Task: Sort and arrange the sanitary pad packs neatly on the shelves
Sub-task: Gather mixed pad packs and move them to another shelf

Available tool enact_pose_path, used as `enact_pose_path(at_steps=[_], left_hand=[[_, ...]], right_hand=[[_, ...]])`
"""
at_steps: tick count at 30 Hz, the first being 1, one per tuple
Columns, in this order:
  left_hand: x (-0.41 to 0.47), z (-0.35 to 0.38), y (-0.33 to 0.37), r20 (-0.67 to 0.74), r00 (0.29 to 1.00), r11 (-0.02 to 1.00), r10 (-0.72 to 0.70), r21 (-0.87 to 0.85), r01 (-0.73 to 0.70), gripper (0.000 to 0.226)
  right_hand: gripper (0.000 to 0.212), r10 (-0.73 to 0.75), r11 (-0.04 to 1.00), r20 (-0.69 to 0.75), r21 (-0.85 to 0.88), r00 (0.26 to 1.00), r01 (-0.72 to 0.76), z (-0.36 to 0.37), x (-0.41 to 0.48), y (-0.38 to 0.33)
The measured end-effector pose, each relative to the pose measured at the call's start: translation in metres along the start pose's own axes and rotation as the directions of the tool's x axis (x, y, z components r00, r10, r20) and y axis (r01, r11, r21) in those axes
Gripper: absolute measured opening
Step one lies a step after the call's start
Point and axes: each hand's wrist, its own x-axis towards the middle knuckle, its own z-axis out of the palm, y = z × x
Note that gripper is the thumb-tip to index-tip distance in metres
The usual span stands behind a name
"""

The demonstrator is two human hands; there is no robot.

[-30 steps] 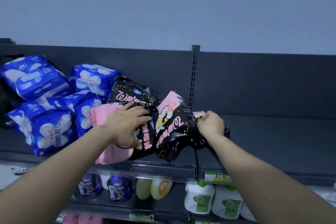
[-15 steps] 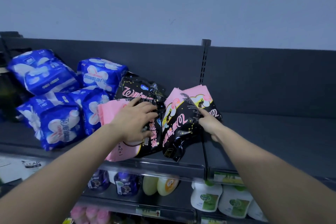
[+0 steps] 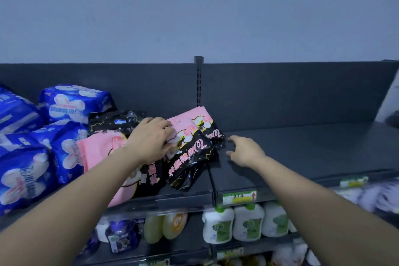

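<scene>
Blue packs (image 3: 19, 170) at 9 o'clock cut by the left edge. Left hand (image 3: 151, 140) and forearm cover much of the pink packs (image 3: 99, 151); fingertips blurred, grip unclear. Price label (image 3: 238, 196) print unreadable. Goods (image 3: 371, 196) at 4 o'clock smeared, unidentifiable. Bottles (image 3: 248, 222) at 5 o'clock: tops hidden behind shelf lip (image 3: 183, 201). Grey thing (image 3: 388, 112) at 3 o'clock cropped.

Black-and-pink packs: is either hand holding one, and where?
Neither grips one. The left hand lies with spread fingers on the pink upper end of a black-and-pink pack; the right hand is open beside it, holding nothing.
</scene>
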Motion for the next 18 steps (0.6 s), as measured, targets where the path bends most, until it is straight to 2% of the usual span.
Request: enact_pose_path(at_steps=[4, 9, 18], left_hand=[[0.018, 0.003, 0.029, 0.030, 0.998, 0.999, 0.047, -0.022, -0.047, 0.046], [0.046, 0.005, 0.072, 0.044, 0.994, 0.995, 0.099, -0.020, -0.098, 0.046], [0.091, -0.021, 0.186, 0.035, 0.966, 0.963, 0.258, -0.087, -0.254, 0.055]], right_hand=[[0.053, 0.031, 0.991, 0.004, -0.133, 0.999, -0.031, -0.016, -0.026, 0.027], [0.053, 0.088, 0.968, -0.028, -0.234, 0.996, -0.092, -0.038, -0.058, 0.064], [0.053, 0.211, 0.921, -0.133, -0.306, 0.968, -0.243, -0.087, -0.131, 0.149]])
